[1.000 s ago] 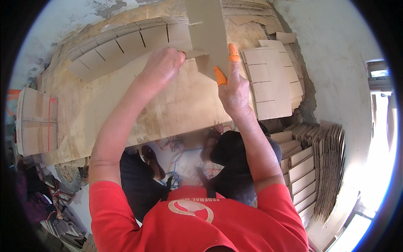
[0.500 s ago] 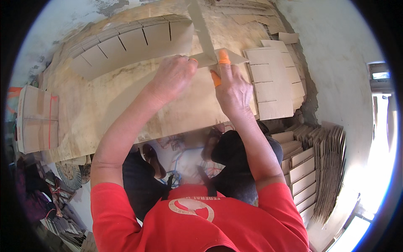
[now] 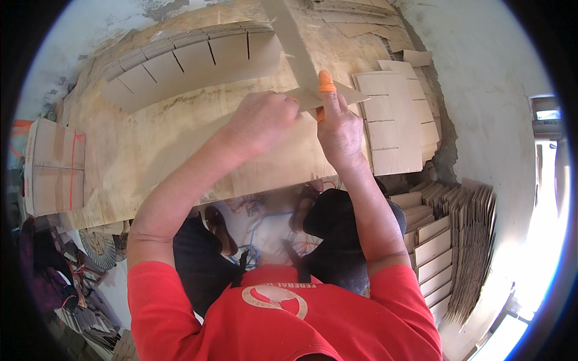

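A long cardboard strip runs from the far edge of the table down to my hands. A shorter cardboard piece crosses its near end, its pointed corner showing to the right. My left hand is closed in a fist at the left end of the shorter piece. At the crossing, my right hand grips the long strip, with orange covers on thumb and forefinger; the forefinger points away along the cardboard. How the two pieces join is partly hidden by my fingers.
A row of slotted cardboard sheets stands at the back left of the wooden table. Slotted sheets lie stacked at the right. A taped carton sits at the left edge; more cardboard dividers are stacked below right.
Both hands have shifted slightly right and a little nearer me, carrying the cardboard pieces along. The left fist has come closer to the right hand.
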Tool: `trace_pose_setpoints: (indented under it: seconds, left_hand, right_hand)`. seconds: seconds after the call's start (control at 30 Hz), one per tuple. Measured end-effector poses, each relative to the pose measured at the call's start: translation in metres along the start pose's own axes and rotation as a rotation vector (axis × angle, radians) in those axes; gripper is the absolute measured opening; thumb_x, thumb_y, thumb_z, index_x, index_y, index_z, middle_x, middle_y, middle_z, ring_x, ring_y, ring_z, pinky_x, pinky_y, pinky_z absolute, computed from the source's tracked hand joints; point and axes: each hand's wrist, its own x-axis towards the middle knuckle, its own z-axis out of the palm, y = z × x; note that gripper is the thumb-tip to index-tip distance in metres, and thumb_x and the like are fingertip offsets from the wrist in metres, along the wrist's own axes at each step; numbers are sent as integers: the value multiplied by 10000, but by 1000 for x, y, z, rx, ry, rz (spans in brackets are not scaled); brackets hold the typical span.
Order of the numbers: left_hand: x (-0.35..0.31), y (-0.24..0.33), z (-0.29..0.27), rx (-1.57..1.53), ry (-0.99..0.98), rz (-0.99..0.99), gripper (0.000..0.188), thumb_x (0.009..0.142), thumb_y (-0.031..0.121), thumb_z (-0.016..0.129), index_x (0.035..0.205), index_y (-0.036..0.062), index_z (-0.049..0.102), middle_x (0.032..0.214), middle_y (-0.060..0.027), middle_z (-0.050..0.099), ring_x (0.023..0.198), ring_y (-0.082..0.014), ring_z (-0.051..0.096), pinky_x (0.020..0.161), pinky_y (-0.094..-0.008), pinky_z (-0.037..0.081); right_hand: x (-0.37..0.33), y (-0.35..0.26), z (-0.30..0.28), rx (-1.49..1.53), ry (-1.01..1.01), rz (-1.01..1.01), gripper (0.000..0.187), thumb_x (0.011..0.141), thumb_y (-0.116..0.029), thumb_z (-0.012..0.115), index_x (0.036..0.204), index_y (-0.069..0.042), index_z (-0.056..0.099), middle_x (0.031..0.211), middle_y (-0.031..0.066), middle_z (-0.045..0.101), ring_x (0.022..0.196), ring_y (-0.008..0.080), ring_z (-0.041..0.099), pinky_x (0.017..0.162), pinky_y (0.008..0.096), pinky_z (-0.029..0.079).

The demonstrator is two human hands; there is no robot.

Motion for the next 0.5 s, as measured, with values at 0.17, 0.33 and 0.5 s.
trace_pose_setpoints:
  seconds: [0.17, 0.33, 0.5]
  left_hand:
    - [11, -40, -36, -455, 164, -174, 567, 669, 422, 843, 958, -19, 635, 877, -147, 667, 796, -305, 645, 663, -402, 509]
    - [37, -161, -2, 542, 482, -239, 559, 717, 316, 808, 1136, 56, 544, 1030, -92, 604, 1007, -251, 566, 836, -385, 430]
    - [44, -195, 18, 637, 455, -209, 366, 773, 154, 692, 1098, 81, 542, 1034, -64, 596, 977, -246, 569, 850, -398, 438]
  right_hand:
    - [-4, 10, 0, 142, 142, -10, 783, 748, 63, 568, 1479, -77, 325, 943, 139, 638, 692, 305, 655, 546, 378, 540]
    - [-1, -5, -5, 301, 207, -10, 826, 722, 123, 597, 1480, -67, 330, 982, 151, 659, 718, 281, 666, 599, 338, 552]
    - [-1, -10, -7, 390, 172, 43, 816, 738, 162, 574, 1484, -62, 332, 1064, 154, 670, 775, 238, 689, 629, 291, 551]
